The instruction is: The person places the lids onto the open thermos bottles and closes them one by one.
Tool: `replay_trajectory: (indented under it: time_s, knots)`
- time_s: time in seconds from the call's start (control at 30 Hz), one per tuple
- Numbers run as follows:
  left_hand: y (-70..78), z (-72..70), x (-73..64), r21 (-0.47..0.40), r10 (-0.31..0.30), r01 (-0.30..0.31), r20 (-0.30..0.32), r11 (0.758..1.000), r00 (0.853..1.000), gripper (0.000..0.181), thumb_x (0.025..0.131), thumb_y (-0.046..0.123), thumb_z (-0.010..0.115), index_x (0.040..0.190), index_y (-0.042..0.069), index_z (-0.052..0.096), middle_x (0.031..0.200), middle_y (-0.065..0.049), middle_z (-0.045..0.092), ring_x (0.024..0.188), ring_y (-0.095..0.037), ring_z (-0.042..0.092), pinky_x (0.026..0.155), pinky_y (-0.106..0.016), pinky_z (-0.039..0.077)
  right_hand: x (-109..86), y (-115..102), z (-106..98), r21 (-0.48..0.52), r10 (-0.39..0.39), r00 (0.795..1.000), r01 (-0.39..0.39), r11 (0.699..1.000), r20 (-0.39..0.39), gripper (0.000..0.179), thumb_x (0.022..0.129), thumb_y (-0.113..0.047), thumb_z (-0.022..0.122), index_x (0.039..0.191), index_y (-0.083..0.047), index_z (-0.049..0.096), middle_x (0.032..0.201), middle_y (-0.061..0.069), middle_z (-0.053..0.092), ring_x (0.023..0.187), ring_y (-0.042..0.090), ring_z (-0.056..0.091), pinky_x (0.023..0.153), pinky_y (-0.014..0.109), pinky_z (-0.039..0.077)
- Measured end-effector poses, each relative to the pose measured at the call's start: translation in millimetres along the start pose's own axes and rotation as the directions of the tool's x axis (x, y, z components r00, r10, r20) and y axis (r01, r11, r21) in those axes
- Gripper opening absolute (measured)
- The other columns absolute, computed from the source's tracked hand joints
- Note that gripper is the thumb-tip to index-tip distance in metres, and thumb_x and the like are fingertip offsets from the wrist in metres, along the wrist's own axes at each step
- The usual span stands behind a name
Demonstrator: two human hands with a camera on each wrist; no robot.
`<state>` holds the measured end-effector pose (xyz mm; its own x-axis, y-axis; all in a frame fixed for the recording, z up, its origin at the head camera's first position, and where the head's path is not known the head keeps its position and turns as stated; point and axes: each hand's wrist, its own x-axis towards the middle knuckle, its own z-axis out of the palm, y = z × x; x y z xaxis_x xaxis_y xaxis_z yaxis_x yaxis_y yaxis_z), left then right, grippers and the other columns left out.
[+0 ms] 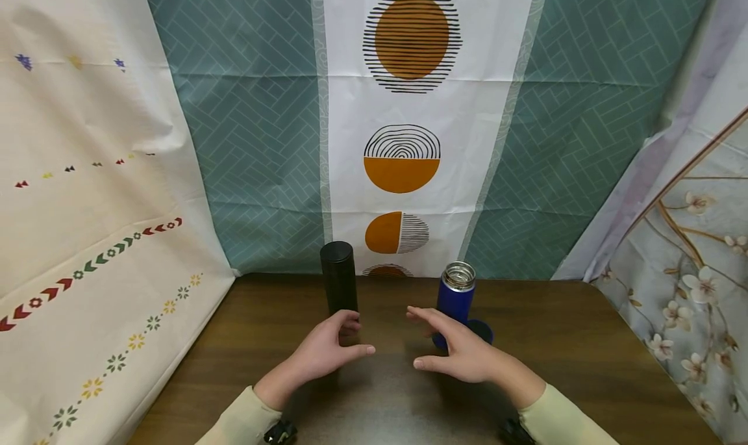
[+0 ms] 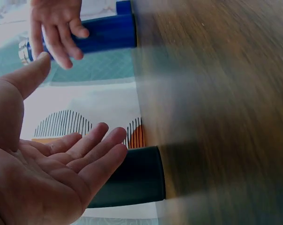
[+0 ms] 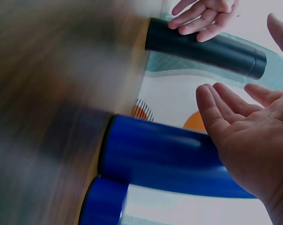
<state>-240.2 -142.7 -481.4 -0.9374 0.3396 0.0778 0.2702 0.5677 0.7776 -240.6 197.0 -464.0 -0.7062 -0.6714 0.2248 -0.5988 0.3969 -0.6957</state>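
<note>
Head view: nearest, the left hand (image 1: pixel 327 349) and right hand (image 1: pixel 461 353), both released with fingers loosely extended, hover above the brown surface (image 1: pixel 388 399). Just beyond the left hand stands the black flask (image 1: pixel 339 279), upright; beyond the right, the upright blue flask (image 1: pixel 454 300), steel neck bare, the blue cap (image 1: pixel 482 332) beside its base. Patterned cloth (image 1: pixel 251 120) hangs behind.

Over the table (image 1: pixel 380 399), the left hand (image 1: pixel 324 347) and right hand (image 1: pixel 464 354) hover apart, palms (image 2: pixel 38 187) facing each other, fingers (image 2: pixel 106 168) relaxed and slightly bent, thumbs (image 1: pixel 358 352) pointing inward, while both forearms (image 1: pixel 523 383) slant in from the table's near side.
</note>
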Motion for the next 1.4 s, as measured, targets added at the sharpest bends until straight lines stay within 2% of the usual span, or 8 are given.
replay_trajectory:
  time_s: [0.2, 0.43, 0.63, 0.77, 1.0, 1.2, 1.4]
  knots:
    - [4.8, 6.6, 3.0, -0.037, 0.016, -0.016, 0.008, 0.999, 1.0, 0.08, 0.096, 0.051, 0.088, 0.155, 0.007, 0.056, 0.145, -0.009, 0.07, 0.132, -0.035, 0.068, 0.109, -0.061, 0.055, -21.8, 6.7, -6.2, -0.028, -0.006, 1.0, 0.006, 1.0, 0.005, 0.079, 0.106, -0.04, 0.079, 0.173, -0.03, 0.037, 0.168, 0.005, 0.051, 0.133, 0.025, 0.064, 0.107, 0.058, 0.056]
    - [10.4, 14.8, 8.0, -0.066, 0.034, -0.032, 0.033, 0.997, 0.999, 0.082, 0.096, 0.053, 0.087, 0.157, 0.009, 0.054, 0.149, -0.011, 0.068, 0.135, -0.032, 0.066, 0.113, -0.059, 0.053, -42.4, 16.4, -11.5, -0.059, -0.055, 0.997, 0.052, 0.997, -0.045, 0.076, 0.104, -0.031, 0.083, 0.169, -0.021, 0.045, 0.162, 0.005, 0.058, 0.139, 0.028, 0.062, 0.107, 0.043, 0.058]
    - [15.1, 22.5, 13.8, -0.09, 0.054, -0.05, 0.044, 0.995, 0.998, 0.084, 0.095, 0.052, 0.088, 0.158, 0.009, 0.053, 0.15, -0.012, 0.067, 0.137, -0.03, 0.065, 0.114, -0.058, 0.052, -56.5, 22.2, -18.5, -0.083, -0.055, 0.995, 0.049, 0.995, -0.08, 0.072, 0.102, -0.027, 0.085, 0.164, -0.013, 0.052, 0.157, 0.014, 0.061, 0.135, 0.026, 0.065, 0.103, 0.044, 0.06]
    - [20.4, 28.3, 19.5, -0.104, 0.068, -0.063, 0.051, 0.993, 0.996, 0.084, 0.095, 0.051, 0.088, 0.158, 0.008, 0.053, 0.15, -0.013, 0.067, 0.137, -0.03, 0.065, 0.116, -0.057, 0.052, -63.5, 23.7, -24.5, -0.092, -0.049, 0.995, 0.04, 0.995, -0.091, 0.069, 0.102, -0.025, 0.084, 0.162, -0.007, 0.054, 0.152, 0.014, 0.064, 0.132, 0.027, 0.066, 0.101, 0.043, 0.06]
    - [26.2, 41.8, 32.4, -0.104, 0.096, -0.091, 0.048, 0.99, 0.994, 0.081, 0.095, 0.046, 0.089, 0.158, 0.009, 0.053, 0.15, -0.009, 0.067, 0.138, -0.028, 0.064, 0.116, -0.055, 0.052, -73.6, 26.3, -35.4, -0.142, -0.039, 0.99, 0.02, 0.99, -0.133, 0.064, 0.101, -0.025, 0.086, 0.158, -0.01, 0.059, 0.149, 0.008, 0.068, 0.126, 0.024, 0.069, 0.097, 0.041, 0.061]
    - [32.4, 53.5, 45.8, -0.1, 0.101, -0.096, 0.044, 0.99, 0.994, 0.083, 0.094, 0.049, 0.09, 0.158, 0.011, 0.054, 0.151, -0.008, 0.066, 0.139, -0.031, 0.064, 0.113, -0.055, 0.054, -79.4, 31.3, -41.3, -0.167, -0.052, 0.984, 0.023, 0.986, -0.169, 0.061, 0.1, -0.023, 0.087, 0.154, -0.008, 0.062, 0.145, 0.01, 0.069, 0.123, 0.023, 0.07, 0.093, 0.039, 0.062]
    - [39.9, 63.4, 55.2, -0.124, 0.117, -0.111, 0.042, 0.986, 0.992, 0.083, 0.093, 0.05, 0.09, 0.157, 0.012, 0.055, 0.151, -0.012, 0.066, 0.139, -0.035, 0.063, 0.112, -0.057, 0.054, -81.0, 39.0, -47.5, -0.214, 0.016, 0.979, -0.06, 0.975, -0.205, 0.061, 0.099, -0.025, 0.088, 0.154, -0.013, 0.063, 0.146, 0.002, 0.069, 0.123, 0.024, 0.069, 0.093, 0.038, 0.061]
